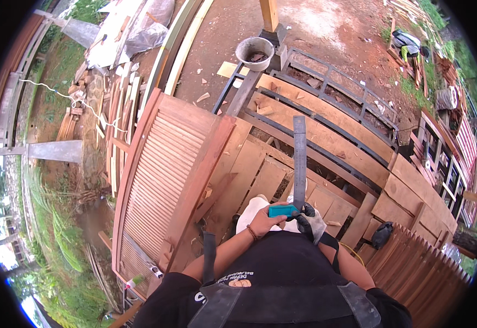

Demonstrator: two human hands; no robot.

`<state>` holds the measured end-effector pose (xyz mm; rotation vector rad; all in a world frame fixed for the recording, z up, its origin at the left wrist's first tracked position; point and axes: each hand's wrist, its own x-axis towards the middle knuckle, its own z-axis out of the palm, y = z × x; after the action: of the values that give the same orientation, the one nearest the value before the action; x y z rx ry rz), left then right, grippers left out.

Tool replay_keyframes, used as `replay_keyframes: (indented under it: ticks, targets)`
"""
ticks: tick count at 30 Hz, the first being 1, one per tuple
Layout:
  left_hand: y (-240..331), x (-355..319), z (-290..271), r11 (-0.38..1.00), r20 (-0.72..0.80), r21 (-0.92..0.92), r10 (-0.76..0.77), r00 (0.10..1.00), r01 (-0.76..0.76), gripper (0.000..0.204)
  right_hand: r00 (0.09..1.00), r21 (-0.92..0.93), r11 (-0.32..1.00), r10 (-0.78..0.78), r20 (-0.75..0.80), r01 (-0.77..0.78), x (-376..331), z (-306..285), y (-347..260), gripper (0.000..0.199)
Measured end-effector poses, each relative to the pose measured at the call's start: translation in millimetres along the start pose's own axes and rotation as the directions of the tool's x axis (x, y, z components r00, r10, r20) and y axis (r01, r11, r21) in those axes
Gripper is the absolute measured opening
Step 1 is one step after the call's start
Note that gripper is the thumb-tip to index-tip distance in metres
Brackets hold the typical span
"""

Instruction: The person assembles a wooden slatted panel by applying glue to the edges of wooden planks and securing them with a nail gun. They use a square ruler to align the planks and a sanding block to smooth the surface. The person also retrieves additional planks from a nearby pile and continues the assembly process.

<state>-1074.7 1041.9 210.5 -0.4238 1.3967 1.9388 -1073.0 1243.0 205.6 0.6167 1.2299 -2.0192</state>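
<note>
1. The big louvred door lies left of centre, the wooden slat bench beyond it.
2. Centre frame, your gloved right hand grips the long steel ruler; looks like you're mid-measuring.
3. Your left hand pinches the teal block at its base; steady both next.

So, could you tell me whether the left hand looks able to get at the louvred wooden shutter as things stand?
Probably yes: the left hand holds a teal block, but the louvred shutter lies just to its left with nothing between them.
</note>
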Motion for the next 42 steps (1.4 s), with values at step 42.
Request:
replay_keyframes:
  ticks: [42]
  targets:
    - [49,243,-267,0.21,-0.468,0.848,0.728,0.501,0.488,0.079,0.93,-0.241,0.924,0.337,0.148,-0.297,527,-31,-45,0.022]
